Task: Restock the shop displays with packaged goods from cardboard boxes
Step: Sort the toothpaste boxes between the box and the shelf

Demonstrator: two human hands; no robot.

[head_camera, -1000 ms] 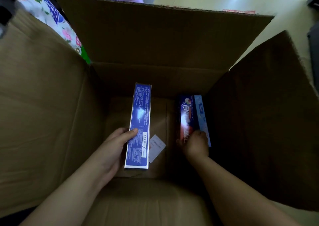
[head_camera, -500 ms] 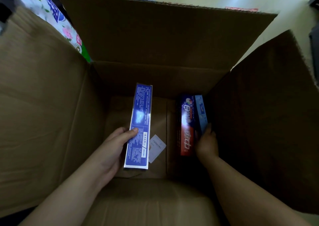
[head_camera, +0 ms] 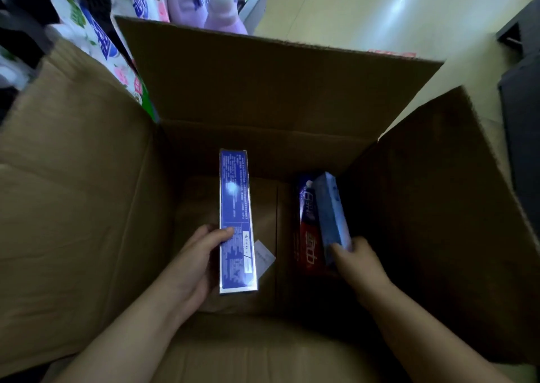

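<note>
Inside the cardboard box (head_camera: 87, 207), the left hand (head_camera: 193, 260) curls its fingers (head_camera: 225, 232) round a dark-blue toothpaste carton (head_camera: 235, 222), while the right hand (head_camera: 359, 263) pinches a light-blue carton (head_camera: 331, 210) beside a red one (head_camera: 306, 236).

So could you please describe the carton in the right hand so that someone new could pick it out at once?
Look into the open cardboard box, at its dark right side. Two long cartons sit there side by side, and the right hand grips the near end of the pale blue carton. Its neighbour, the red carton, lies flat with large white lettering, while the pale one is tilted up.
</note>
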